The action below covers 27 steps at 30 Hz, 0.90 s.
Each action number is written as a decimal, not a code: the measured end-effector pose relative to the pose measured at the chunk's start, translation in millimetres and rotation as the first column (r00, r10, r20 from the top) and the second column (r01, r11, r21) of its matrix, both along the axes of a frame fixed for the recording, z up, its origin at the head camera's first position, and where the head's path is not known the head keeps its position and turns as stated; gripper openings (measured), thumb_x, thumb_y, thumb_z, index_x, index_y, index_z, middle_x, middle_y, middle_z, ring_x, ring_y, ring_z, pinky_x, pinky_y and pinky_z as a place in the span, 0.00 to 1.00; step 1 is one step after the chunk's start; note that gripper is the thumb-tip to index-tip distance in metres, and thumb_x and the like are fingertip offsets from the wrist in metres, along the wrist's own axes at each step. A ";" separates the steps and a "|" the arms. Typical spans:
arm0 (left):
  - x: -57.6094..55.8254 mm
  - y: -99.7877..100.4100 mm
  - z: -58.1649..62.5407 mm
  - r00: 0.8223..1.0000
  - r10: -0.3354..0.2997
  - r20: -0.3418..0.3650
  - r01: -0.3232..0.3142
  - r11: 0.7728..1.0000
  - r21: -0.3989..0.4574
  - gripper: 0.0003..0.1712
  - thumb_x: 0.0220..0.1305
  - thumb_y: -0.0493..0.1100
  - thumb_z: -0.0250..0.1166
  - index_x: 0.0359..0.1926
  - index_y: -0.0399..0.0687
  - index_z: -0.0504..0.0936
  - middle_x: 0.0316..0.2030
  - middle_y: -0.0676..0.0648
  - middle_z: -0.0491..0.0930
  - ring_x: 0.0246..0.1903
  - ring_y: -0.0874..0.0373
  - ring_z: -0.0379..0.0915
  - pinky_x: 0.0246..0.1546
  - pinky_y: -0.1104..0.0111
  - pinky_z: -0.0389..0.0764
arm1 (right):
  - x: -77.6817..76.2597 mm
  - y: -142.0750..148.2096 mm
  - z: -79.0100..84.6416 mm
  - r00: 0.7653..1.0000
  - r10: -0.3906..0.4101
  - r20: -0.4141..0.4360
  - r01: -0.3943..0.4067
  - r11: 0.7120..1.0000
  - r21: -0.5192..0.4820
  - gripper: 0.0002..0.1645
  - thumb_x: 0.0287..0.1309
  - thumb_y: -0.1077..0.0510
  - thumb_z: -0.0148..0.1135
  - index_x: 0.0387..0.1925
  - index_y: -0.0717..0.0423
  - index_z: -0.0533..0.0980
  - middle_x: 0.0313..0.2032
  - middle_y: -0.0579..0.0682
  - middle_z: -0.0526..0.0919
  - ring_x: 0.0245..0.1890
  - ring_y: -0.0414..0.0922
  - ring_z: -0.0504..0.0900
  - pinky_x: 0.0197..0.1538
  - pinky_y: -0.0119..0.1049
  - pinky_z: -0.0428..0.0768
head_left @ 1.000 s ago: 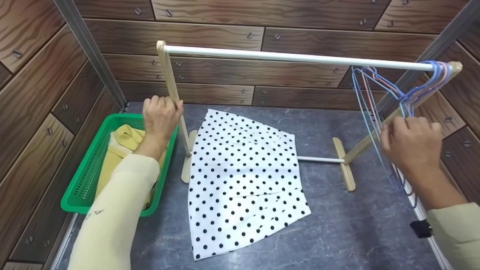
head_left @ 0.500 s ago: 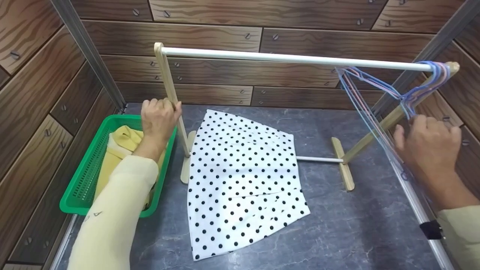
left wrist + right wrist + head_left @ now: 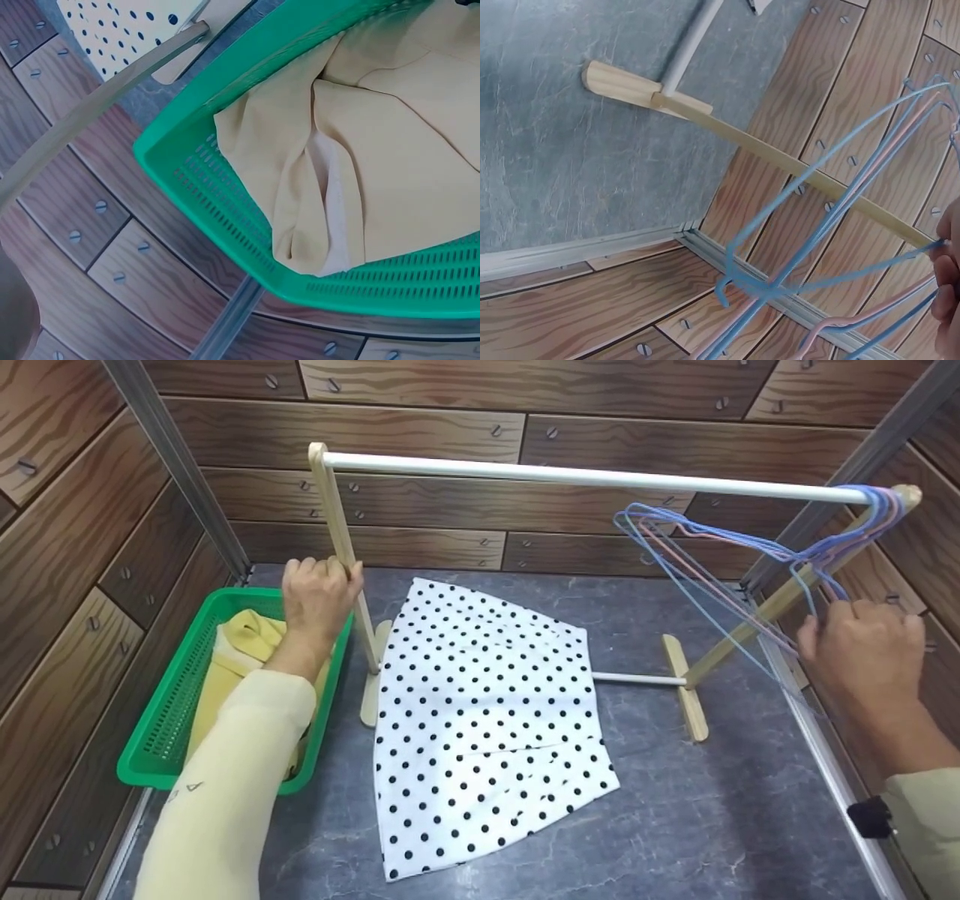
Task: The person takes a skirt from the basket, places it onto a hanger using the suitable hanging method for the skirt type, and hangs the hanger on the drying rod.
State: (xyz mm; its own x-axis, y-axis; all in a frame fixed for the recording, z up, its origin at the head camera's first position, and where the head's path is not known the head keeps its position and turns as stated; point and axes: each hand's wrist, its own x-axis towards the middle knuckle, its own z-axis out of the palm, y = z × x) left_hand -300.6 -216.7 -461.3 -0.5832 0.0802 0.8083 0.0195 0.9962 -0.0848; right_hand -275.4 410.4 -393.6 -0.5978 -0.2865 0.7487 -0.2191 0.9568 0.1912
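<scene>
My left hand (image 3: pixel 319 592) grips the left wooden upright (image 3: pixel 335 514) of a small clothes rack. Several thin blue and pink clothes hangers (image 3: pixel 739 538) are bunched by their hooks at the right end of the rack's white rail (image 3: pixel 585 474). Below the hooks, my right hand (image 3: pixel 866 649) has its fingers curled around part of the bunch. The right wrist view shows those fingers on the arm of a blue hanger (image 3: pixel 855 271) at the frame's edge. White cloth with black dots (image 3: pixel 487 712) lies spread on the floor, overlapping the rack's lower bar.
Beside the left upright stands a green perforated basket (image 3: pixel 178 664) with a folded yellow garment (image 3: pixel 405 165) inside. A wooden foot (image 3: pixel 686 690) supports the right upright (image 3: pixel 772 604). Wood-patterned walls and metal corner posts (image 3: pixel 180 457) enclose the grey marbled floor (image 3: pixel 675 825).
My right hand has moved to the right. The hangers' far ends have swung left, away from the right upright. My left hand keeps its hold.
</scene>
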 end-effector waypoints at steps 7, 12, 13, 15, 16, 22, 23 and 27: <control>-2.1 -0.5 -0.2 1.000 -0.013 -0.028 0.013 1.000 -0.002 0.25 0.67 0.51 0.63 0.21 0.35 0.76 0.14 0.40 0.75 0.19 0.43 0.72 0.28 0.55 0.67 | 2.3 -2.1 8.5 0.941 0.049 0.336 -0.018 0.995 -0.094 0.15 0.61 0.57 0.51 0.22 0.62 0.64 0.20 0.62 0.69 0.19 0.62 0.68 0.22 0.58 0.65; -3.5 -1.5 -0.8 0.999 -0.017 -0.046 0.017 1.000 -0.001 0.25 0.66 0.51 0.63 0.20 0.35 0.75 0.13 0.40 0.74 0.19 0.43 0.72 0.27 0.56 0.67 | 3.4 -6.4 13.6 0.944 0.200 0.261 -0.190 0.980 -0.064 0.15 0.60 0.59 0.50 0.20 0.57 0.61 0.17 0.53 0.63 0.15 0.50 0.60 0.18 0.45 0.59; -3.6 -1.8 -0.8 0.999 -0.019 -0.046 0.019 1.000 0.001 0.25 0.67 0.51 0.63 0.20 0.35 0.75 0.13 0.40 0.74 0.19 0.43 0.72 0.27 0.56 0.67 | 3.7 -7.7 14.4 0.946 0.227 0.232 -0.221 0.974 -0.050 0.15 0.60 0.59 0.49 0.19 0.57 0.60 0.16 0.52 0.62 0.15 0.48 0.58 0.18 0.42 0.58; -3.3 -2.2 -0.7 0.999 -0.024 -0.046 0.024 1.000 0.007 0.25 0.66 0.50 0.63 0.20 0.35 0.75 0.13 0.39 0.75 0.19 0.43 0.72 0.27 0.55 0.67 | 3.9 -10.6 15.8 0.946 0.261 0.190 -0.259 0.965 -0.034 0.15 0.60 0.58 0.48 0.19 0.56 0.59 0.16 0.50 0.60 0.15 0.46 0.56 0.18 0.39 0.56; -2.9 -2.4 -0.5 0.999 -0.022 -0.042 0.023 1.000 0.005 0.25 0.67 0.51 0.63 0.20 0.35 0.75 0.13 0.39 0.75 0.19 0.43 0.72 0.27 0.55 0.67 | 4.3 -12.3 16.5 0.947 0.266 0.179 -0.264 0.964 -0.037 0.16 0.60 0.58 0.48 0.19 0.56 0.59 0.16 0.50 0.60 0.15 0.46 0.56 0.19 0.38 0.55; -1.7 -2.2 -0.8 0.999 -0.021 -0.042 0.021 1.000 0.013 0.27 0.71 0.52 0.58 0.20 0.35 0.76 0.14 0.39 0.75 0.20 0.42 0.71 0.29 0.54 0.66 | 7.4 -22.2 12.9 0.949 0.269 0.164 -0.261 0.963 -0.069 0.16 0.59 0.56 0.48 0.18 0.56 0.60 0.15 0.53 0.63 0.14 0.49 0.58 0.17 0.43 0.57; -1.7 -2.0 -0.9 0.999 -0.020 -0.045 0.021 1.000 0.014 0.27 0.71 0.52 0.58 0.20 0.35 0.76 0.14 0.39 0.75 0.20 0.42 0.71 0.29 0.54 0.66 | 8.2 -23.9 11.5 0.948 0.273 0.164 -0.266 0.962 -0.066 0.16 0.59 0.56 0.48 0.18 0.56 0.61 0.15 0.53 0.64 0.13 0.49 0.59 0.16 0.44 0.57; -1.7 -1.1 -0.5 0.999 -0.015 -0.041 0.016 1.000 0.011 0.28 0.71 0.52 0.57 0.20 0.35 0.76 0.14 0.39 0.75 0.20 0.42 0.71 0.30 0.54 0.66 | 10.4 -30.2 8.5 0.946 0.300 0.123 -0.295 0.954 -0.061 0.17 0.59 0.55 0.47 0.18 0.57 0.62 0.14 0.54 0.64 0.12 0.49 0.58 0.15 0.44 0.57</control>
